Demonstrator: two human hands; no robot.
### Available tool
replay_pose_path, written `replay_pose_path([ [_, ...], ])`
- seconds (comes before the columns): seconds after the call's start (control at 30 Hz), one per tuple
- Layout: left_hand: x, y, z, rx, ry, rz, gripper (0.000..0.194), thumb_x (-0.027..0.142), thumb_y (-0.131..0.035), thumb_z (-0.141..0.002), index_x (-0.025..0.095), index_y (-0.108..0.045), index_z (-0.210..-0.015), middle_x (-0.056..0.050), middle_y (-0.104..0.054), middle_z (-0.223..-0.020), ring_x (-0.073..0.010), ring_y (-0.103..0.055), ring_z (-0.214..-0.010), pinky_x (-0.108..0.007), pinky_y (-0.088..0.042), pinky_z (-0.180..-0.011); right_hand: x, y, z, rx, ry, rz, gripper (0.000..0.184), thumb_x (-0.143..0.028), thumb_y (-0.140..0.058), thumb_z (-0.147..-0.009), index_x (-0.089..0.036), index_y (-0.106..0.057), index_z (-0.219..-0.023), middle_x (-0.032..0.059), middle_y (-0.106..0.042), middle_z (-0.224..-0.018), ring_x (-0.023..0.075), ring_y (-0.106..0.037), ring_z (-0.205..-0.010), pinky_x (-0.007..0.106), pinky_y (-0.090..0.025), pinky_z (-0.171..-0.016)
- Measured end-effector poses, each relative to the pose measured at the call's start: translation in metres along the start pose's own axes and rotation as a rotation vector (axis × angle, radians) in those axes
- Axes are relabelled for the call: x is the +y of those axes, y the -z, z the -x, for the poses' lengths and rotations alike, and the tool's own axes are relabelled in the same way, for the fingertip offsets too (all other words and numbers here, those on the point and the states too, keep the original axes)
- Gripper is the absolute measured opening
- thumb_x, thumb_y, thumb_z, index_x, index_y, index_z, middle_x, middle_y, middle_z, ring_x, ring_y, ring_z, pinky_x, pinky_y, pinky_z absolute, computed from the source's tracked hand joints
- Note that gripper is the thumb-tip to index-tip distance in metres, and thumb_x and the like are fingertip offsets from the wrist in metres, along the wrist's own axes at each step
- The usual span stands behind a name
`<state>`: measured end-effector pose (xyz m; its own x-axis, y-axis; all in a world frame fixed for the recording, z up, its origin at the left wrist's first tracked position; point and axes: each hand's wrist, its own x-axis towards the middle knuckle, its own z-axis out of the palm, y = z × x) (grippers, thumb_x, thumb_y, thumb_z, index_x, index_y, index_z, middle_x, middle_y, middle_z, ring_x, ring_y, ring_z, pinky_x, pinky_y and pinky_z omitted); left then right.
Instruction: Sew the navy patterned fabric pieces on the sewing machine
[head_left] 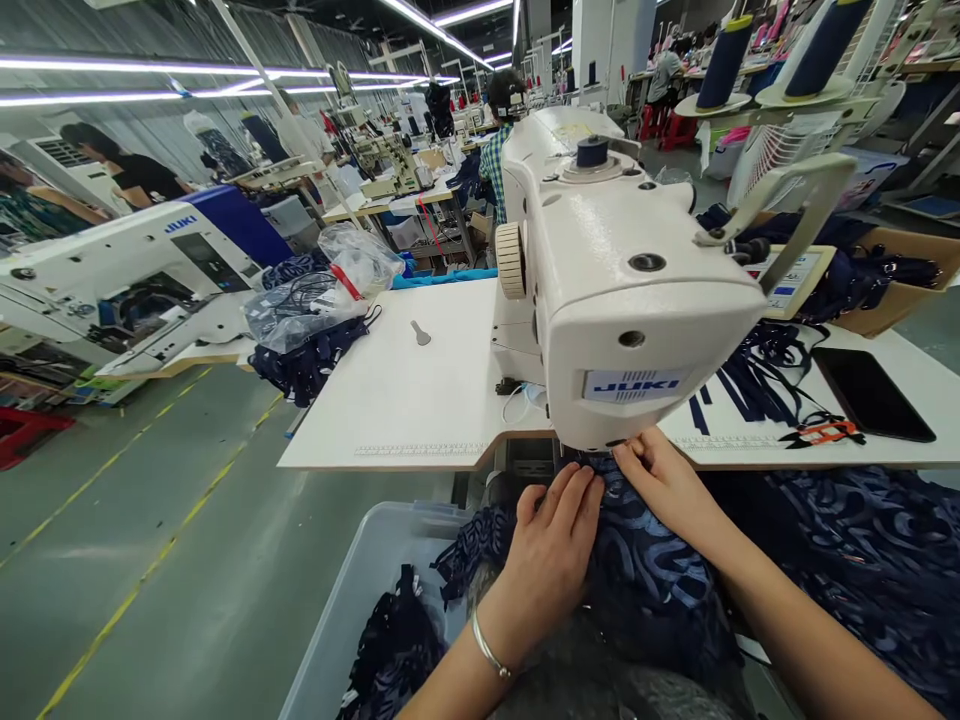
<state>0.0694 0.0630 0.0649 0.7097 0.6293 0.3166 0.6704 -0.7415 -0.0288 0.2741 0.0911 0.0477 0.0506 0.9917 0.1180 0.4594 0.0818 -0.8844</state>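
Dark navy lace-patterned fabric (pixel 649 560) lies in front of the sewing machine (pixel 622 290), its far edge under the machine head. My left hand (pixel 551 545), wearing a silver bangle, rests on the fabric left of the needle area with its fingers stretched forward. On the other side, my right hand (pixel 667 490) pinches the fabric edge between thumb and fingers, close under the head. The needle and presser foot are mostly hidden by the machine head and my fingers.
A clear plastic bin (pixel 352 590) with navy pieces stands lower left. Orange-handled snips (pixel 825 432), a black phone (pixel 874 393) and navy straps (pixel 757 385) lie on the right tabletop. A small metal piece (pixel 420 333) and bagged garments (pixel 300 310) are left. Other people sit farther back.
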Motion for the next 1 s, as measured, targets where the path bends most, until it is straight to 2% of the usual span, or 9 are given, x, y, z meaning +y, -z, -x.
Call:
replay_pose_path([
  [0.2, 0.001, 0.000, -0.006, -0.031, 0.049, 0.023, 0.060, 0.012, -0.040, -0.086, 0.010, -0.036, -0.145, -0.012, -0.040, -0.150, -0.0240, -0.028, -0.142, -0.039, -0.026, -0.105, -0.003, -0.001, -0.008, 0.050, 0.012, 0.154, 0.016, -0.039, -0.045, -0.093, -0.023, -0.043, -0.089, 0.0000, -0.058, -0.076, 0.0191, -0.055, -0.069, 0.029, -0.039, -0.061],
  [0.33, 0.001, 0.000, -0.007, -0.041, 0.039, 0.023, 0.063, 0.012, -0.040, -0.083, 0.008, -0.035, -0.145, -0.014, -0.039, -0.150, -0.0261, -0.027, -0.142, -0.040, -0.026, -0.105, -0.001, -0.001, -0.009, 0.043, -0.003, 0.183, 0.018, -0.040, -0.044, -0.093, -0.024, -0.044, -0.088, 0.0005, -0.060, -0.077, 0.0195, -0.056, -0.068, 0.029, -0.038, -0.059],
  [0.63, 0.001, -0.003, -0.007, -0.004, 0.039, -0.029, 0.056, 0.014, -0.039, -0.089, 0.010, -0.038, -0.145, -0.011, -0.040, -0.150, -0.0247, -0.028, -0.141, -0.038, -0.027, -0.104, 0.006, -0.004, -0.011, 0.047, 0.006, 0.202, 0.018, -0.040, -0.044, -0.093, -0.024, -0.046, -0.086, 0.0014, -0.061, -0.076, 0.0211, -0.058, -0.070, 0.030, -0.039, -0.061],
  [0.77, 0.001, -0.011, -0.004, 0.057, 0.048, -0.033, 0.058, 0.007, -0.038, -0.084, 0.010, -0.042, -0.142, -0.011, -0.045, -0.147, -0.0232, -0.033, -0.138, -0.038, -0.027, -0.103, 0.002, -0.005, -0.010, 0.065, 0.039, 0.148, 0.016, -0.039, -0.044, -0.093, -0.023, -0.047, -0.091, 0.0021, -0.062, -0.081, 0.0216, -0.060, -0.075, 0.032, -0.042, -0.068],
  [0.87, -0.001, -0.020, -0.003, 0.183, 0.081, -0.018, 0.063, 0.000, -0.037, -0.078, 0.010, -0.045, -0.140, -0.012, -0.052, -0.140, -0.0228, -0.040, -0.134, -0.038, -0.028, -0.102, -0.001, -0.006, -0.010, 0.051, 0.082, 0.068, 0.017, -0.039, -0.045, -0.094, -0.022, -0.050, -0.094, 0.0016, -0.063, -0.082, 0.0198, -0.060, -0.077, 0.031, -0.045, -0.070],
  [0.93, -0.003, -0.024, -0.003, 0.241, 0.080, 0.009, 0.068, -0.003, -0.037, -0.075, 0.012, -0.044, -0.141, -0.011, -0.055, -0.137, -0.0224, -0.044, -0.131, -0.038, -0.028, -0.101, 0.005, -0.002, -0.015, 0.061, 0.075, 0.074, 0.021, -0.041, -0.043, -0.095, -0.022, -0.051, -0.090, -0.0002, -0.060, -0.078, 0.0174, -0.058, -0.073, 0.028, -0.045, -0.068],
  [1.0, -0.006, -0.027, -0.004, 0.237, 0.069, 0.024, 0.073, -0.003, -0.039, -0.073, 0.014, -0.040, -0.144, -0.011, -0.056, -0.136, -0.0236, -0.046, -0.129, -0.039, -0.029, -0.101, 0.018, 0.009, -0.022, 0.101, 0.035, 0.142, 0.024, -0.042, -0.040, -0.096, -0.022, -0.050, -0.087, -0.0017, -0.058, -0.074, 0.0158, -0.056, -0.070, 0.026, -0.045, -0.066],
])
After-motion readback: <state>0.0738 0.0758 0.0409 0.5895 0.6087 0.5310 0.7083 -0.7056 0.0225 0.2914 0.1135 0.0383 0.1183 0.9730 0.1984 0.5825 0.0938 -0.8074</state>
